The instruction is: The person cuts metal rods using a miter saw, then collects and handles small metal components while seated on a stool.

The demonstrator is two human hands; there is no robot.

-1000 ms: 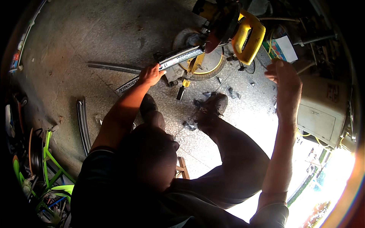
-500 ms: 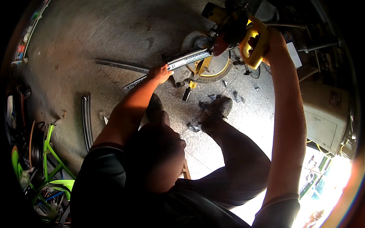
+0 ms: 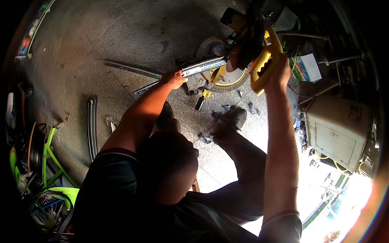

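Note:
A miter saw point(image 3: 229, 86) with a round base and a yellow trim ring sits on the floor in front of me. My right hand point(image 3: 278, 75) is wrapped round its yellow D-shaped handle point(image 3: 259, 77). On the saw's base lies a long profile point(image 3: 206, 66) with white printed film. My left hand point(image 3: 174, 79) grips this profile left of the blade, thumb stretched along it. The dark reddish blade area point(image 3: 234, 60) is close to the profile's right end; whether they touch, I cannot tell. A small black-and-yellow clamp handle point(image 3: 200, 101) sticks out at the base's near side.
Small dark offcuts point(image 3: 205, 138) lie around my shoe point(image 3: 235, 117). Another dark bar point(image 3: 131, 69) extends left of the saw. Dark strips point(image 3: 92, 129) lie at left, near a bright green frame point(image 3: 52, 158). A beige metal cabinet point(image 3: 336, 129) stands at right.
My right hand and the yellow handle have come nearer to me and slightly left. The left hand stays on the profile, almost unmoved.

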